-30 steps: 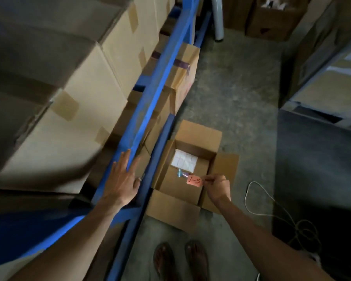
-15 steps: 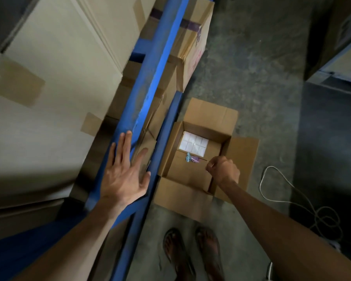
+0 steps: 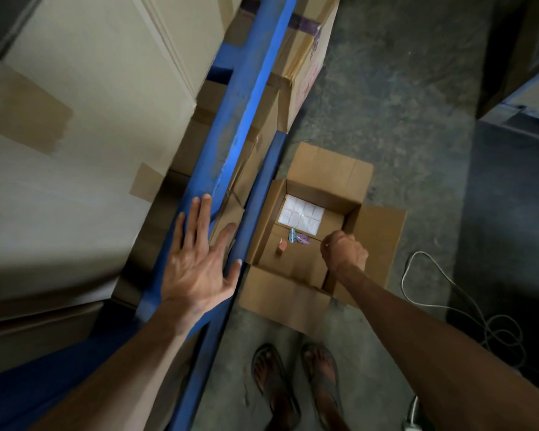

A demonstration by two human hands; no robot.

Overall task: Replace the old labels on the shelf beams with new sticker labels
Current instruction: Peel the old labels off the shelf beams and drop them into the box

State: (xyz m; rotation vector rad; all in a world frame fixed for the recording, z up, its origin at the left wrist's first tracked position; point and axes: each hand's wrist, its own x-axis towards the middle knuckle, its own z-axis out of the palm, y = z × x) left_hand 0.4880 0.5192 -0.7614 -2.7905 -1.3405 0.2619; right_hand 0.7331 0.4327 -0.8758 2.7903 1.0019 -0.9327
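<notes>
My left hand (image 3: 196,269) lies flat with spread fingers on the blue shelf beam (image 3: 246,88); no label shows on the visible part of the beam. My right hand (image 3: 344,250) hovers over the open cardboard box (image 3: 293,297) on the floor, with its fingers curled into a fist and nothing visible in it. Inside the box lie a white sheet of sticker labels (image 3: 301,217), a small orange label (image 3: 282,245), and blue and purple small items (image 3: 297,239).
Large taped cartons (image 3: 91,150) fill the shelf behind the beam. A lower blue beam (image 3: 259,206) runs beside the floor box. A white cable (image 3: 433,275) coils on the concrete floor at the right. My sandalled feet (image 3: 296,387) stand just in front of the box.
My right hand carried the orange label over the box and closed round it; the label now lies in the box. The view tilted downward. My left hand stayed on the beam.
</notes>
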